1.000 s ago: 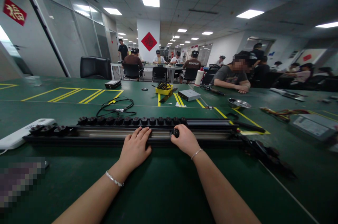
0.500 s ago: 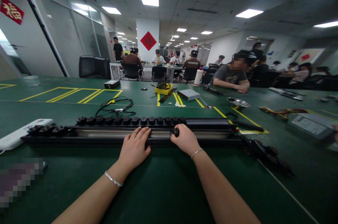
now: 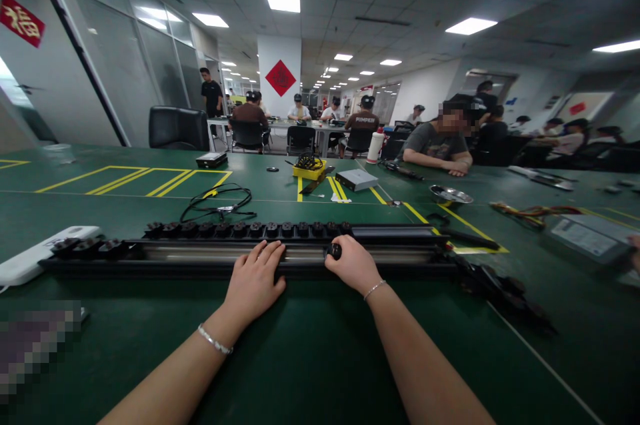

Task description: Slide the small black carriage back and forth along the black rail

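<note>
A long black power track [image 3: 190,269] with a shiny metal strip along its channel lies across the green table in front of me. My left hand [image 3: 254,283] lies over the track with its fingers spread, pressing on it. My right hand [image 3: 354,265] is closed around a small round black socket module [image 3: 334,251] at the track's channel; its lower part is hidden. Several black socket modules [image 3: 240,230] line a second black track behind. A few more modules [image 3: 77,248] sit at the near track's left end.
A white power strip [image 3: 75,238] lies at the left, and a heap of black parts [image 3: 505,291] at the right. Beyond are a black cable [image 3: 220,201], a yellow box [image 3: 309,168], a grey metal box [image 3: 357,179] and a metal bowl [image 3: 451,195]. A person sits across the table.
My right hand and the black socket module have shifted very slightly to the right. My left hand stays in place. A standing person in the background has moved left.
</note>
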{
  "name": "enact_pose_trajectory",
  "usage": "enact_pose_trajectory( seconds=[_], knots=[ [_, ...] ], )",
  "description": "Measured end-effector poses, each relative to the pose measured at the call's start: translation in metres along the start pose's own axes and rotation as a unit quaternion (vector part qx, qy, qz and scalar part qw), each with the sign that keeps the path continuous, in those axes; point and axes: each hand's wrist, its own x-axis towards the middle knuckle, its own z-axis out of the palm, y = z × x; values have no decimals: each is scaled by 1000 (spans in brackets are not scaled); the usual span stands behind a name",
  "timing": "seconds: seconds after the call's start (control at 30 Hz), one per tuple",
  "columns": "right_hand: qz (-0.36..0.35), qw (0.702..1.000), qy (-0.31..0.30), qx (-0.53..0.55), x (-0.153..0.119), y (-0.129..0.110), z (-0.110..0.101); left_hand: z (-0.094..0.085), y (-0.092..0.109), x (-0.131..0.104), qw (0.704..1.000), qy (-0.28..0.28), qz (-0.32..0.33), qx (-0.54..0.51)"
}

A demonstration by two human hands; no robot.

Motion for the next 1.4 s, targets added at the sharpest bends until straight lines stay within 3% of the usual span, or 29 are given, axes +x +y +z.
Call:
enact_pose_trajectory(
  seconds=[0.83,1.2,1.4],
  knots=[
    [-26,999,-40,26,4,20,-13,1,1,1,1000,-2,-3,0],
    [-43,996,-68,34,2,19,-17,1,1,0,1000,2,-1,4],
    [-55,997,-47,2,-1,13,-13,-1,8,1,1000,-12,-6,11]
  ],
)
